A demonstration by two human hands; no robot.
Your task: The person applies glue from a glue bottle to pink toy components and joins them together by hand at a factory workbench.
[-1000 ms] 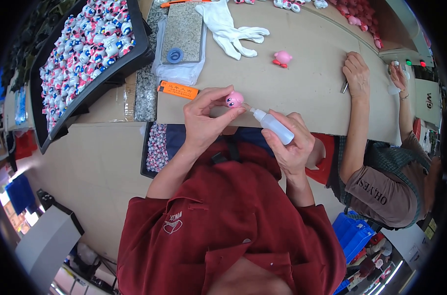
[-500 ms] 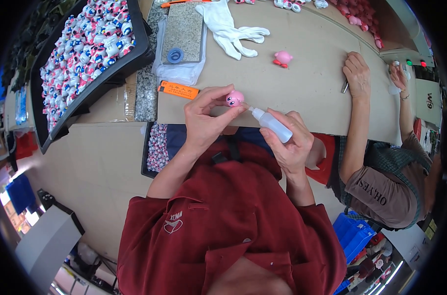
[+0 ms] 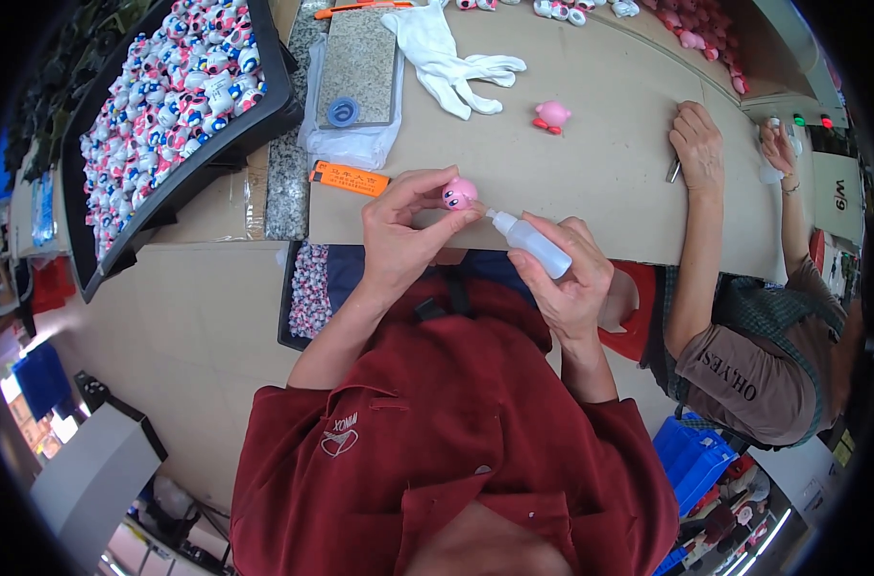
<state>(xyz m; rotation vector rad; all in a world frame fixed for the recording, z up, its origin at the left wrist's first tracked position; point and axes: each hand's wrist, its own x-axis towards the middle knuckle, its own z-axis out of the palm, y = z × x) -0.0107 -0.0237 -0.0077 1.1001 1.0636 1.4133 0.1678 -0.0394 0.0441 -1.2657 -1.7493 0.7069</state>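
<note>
My left hand (image 3: 403,230) pinches a small round pink toy figure (image 3: 459,194) between thumb and fingers, its dark eyes showing. In my right hand (image 3: 573,283) is a translucent white squeeze bottle (image 3: 538,248), tilted so that its narrow tip points at the figure's lower side. Whether the tip touches the figure I cannot tell. A finished-looking pink figure with red feet (image 3: 552,117) rests on the table beyond my hands. Left of my left hand lies an orange rectangular strip (image 3: 349,179).
A black tray (image 3: 281,101) heaped with white, pink and blue figures stands at the left. A white glove (image 3: 445,62) and a stone slab (image 3: 360,72) with a blue ring-shaped cap (image 3: 342,111) lie at the back. A co-worker's hands (image 3: 698,144) are at the right.
</note>
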